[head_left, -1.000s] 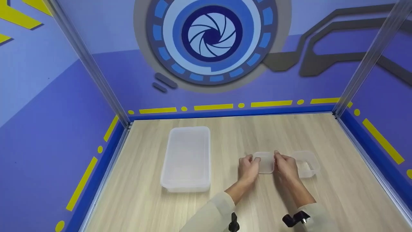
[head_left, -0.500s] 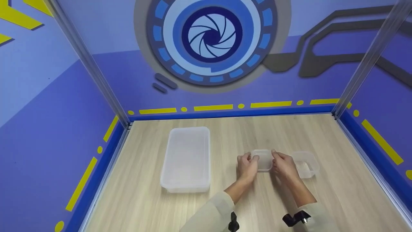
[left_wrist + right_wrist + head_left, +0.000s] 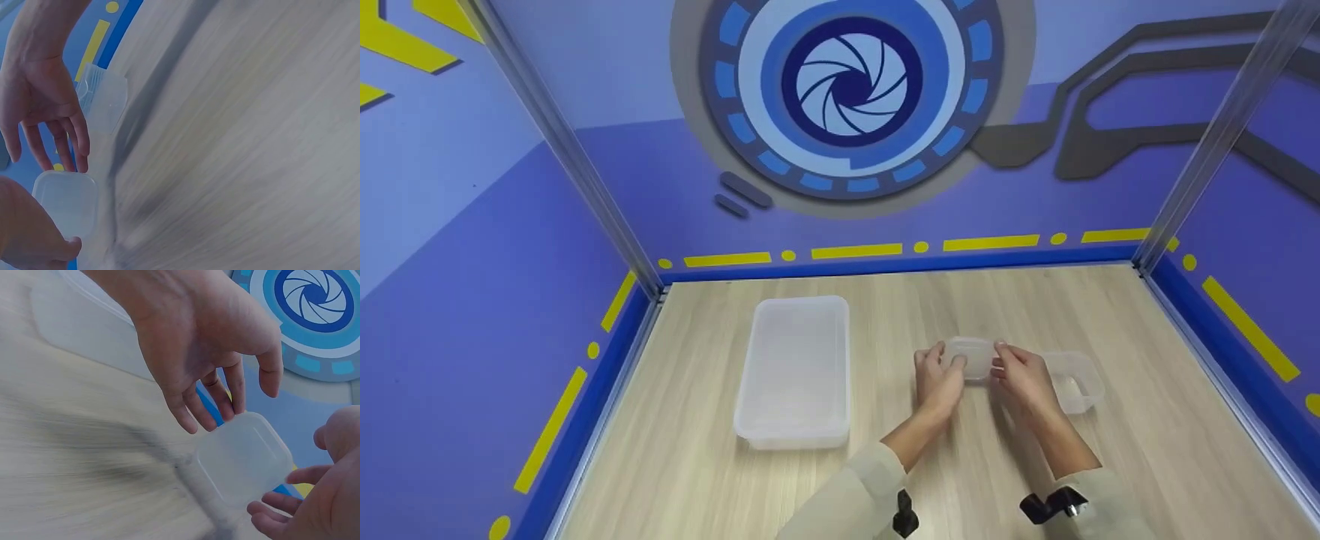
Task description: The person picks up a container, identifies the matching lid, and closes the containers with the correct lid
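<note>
A small, translucent plastic lid (image 3: 973, 358) with rounded corners is held between both hands, tilted over the table. On its left side, the left hand (image 3: 939, 382) grips the edge, its thumb overlapping the lid in the head view. In the right wrist view, the left fingers (image 3: 194, 410) meet the lid's border. The right hand (image 3: 1026, 379) holds the opposite edge by its fingertips; in the left wrist view its fingers (image 3: 61, 146) reach down to that side. Just right of this hand stands a small clear container (image 3: 1078, 382), upright with its open top facing up, partly hidden by the hand.
A large translucent box (image 3: 795, 367) with its lid on stands left of the hands. Purple-blue printed walls (image 3: 870, 225) and metal posts (image 3: 1200, 165) border the light wood table (image 3: 690, 480). Both sleeves carry black wrist mounts (image 3: 1054, 506).
Both hands have shifted slightly away from the person, carrying the small lid with them, and its tilt has changed. The large box and the small container have stayed in place.
</note>
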{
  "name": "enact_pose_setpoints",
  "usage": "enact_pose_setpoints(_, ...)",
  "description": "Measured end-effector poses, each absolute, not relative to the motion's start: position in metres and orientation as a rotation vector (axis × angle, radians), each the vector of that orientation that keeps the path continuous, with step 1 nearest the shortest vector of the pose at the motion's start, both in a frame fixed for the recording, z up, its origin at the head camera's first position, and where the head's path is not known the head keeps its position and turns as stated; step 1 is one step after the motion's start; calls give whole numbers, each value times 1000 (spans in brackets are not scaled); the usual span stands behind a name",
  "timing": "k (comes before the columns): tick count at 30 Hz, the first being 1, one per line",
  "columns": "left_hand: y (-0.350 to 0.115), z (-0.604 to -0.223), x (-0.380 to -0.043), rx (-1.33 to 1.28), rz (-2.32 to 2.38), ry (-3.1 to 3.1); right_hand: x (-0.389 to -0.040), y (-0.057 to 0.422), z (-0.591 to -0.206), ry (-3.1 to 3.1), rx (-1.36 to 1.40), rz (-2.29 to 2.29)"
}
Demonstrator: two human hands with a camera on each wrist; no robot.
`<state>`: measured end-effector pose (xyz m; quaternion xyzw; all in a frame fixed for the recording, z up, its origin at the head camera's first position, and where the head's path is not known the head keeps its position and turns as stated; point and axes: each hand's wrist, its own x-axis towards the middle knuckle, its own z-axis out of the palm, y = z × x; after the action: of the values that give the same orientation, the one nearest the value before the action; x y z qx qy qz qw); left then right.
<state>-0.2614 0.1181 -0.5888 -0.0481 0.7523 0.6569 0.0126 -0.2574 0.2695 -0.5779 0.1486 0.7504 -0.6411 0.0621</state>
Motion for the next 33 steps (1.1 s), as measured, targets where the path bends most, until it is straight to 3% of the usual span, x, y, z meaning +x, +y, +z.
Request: enact_pose_setpoints(33, 112, -595, -262, -120, 2125, 2294, -254, 270, -577, 2345, 332, -2056)
